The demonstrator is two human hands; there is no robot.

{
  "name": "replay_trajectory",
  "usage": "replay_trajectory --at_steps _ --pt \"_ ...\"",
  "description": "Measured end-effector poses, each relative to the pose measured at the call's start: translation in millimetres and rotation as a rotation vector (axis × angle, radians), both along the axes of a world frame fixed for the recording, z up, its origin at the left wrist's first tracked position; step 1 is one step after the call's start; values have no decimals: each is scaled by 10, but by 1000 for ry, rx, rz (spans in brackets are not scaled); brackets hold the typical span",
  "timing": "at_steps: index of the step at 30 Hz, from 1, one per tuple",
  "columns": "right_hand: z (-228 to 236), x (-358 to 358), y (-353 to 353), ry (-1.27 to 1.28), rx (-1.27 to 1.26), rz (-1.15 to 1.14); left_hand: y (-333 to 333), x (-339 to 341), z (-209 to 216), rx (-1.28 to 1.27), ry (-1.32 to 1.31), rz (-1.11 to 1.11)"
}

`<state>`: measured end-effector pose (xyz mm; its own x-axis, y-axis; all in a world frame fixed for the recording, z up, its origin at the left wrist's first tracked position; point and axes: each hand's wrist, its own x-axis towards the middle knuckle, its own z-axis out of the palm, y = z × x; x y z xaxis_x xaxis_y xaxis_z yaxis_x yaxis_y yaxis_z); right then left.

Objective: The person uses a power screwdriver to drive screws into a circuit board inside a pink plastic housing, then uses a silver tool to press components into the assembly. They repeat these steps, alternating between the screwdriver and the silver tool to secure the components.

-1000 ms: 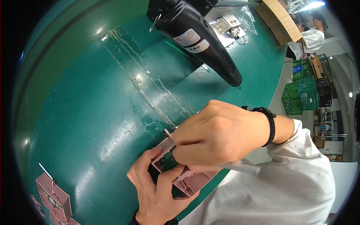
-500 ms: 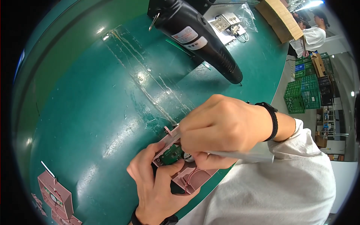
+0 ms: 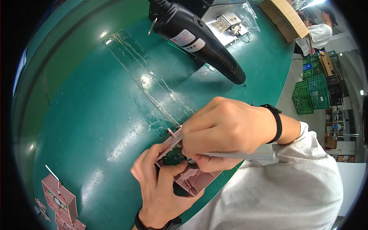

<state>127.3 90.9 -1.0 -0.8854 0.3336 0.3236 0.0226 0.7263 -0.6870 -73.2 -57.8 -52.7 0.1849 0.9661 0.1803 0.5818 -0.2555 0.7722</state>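
Note:
A pink plastic housing (image 3: 206, 181) lies tilted at the near side of the table, with a green circuit board (image 3: 171, 156) and thin red wires inside it. My left hand (image 3: 163, 193) is wrapped around the housing, its thumb reaching in beside the board. Over the housing's far right part, my right hand (image 3: 230, 128) is closed on a slim grey tool (image 3: 249, 155) whose rear end sticks out to the right. The tool's tip is hidden behind my right hand, so its kind cannot be told.
A black electric screwdriver (image 3: 207, 46) slants above the green table (image 3: 96, 107). Behind it are a metal fixture (image 3: 226, 23) and a cardboard box (image 3: 285, 19). More pink housings (image 3: 61, 191) lie at the left. Green crates (image 3: 310, 94) and people (image 3: 320, 36) are beyond the table.
The rear end of the grey tool has swung slightly upward and left. Both hands keep nearly the same place on the housing; the whole view has shifted a little.

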Motion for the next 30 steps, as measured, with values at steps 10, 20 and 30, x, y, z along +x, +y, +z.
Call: replay_trajectory --at_steps 10,20,30 --pt "597 581 196 459 24 -381 39 -232 224 34 135 21" --pt "350 1772 686 202 -50 -1065 127 -591 738 303 652 551" --pt "-117 2109 1246 -204 341 -840 163 -1314 1029 -127 796 742"
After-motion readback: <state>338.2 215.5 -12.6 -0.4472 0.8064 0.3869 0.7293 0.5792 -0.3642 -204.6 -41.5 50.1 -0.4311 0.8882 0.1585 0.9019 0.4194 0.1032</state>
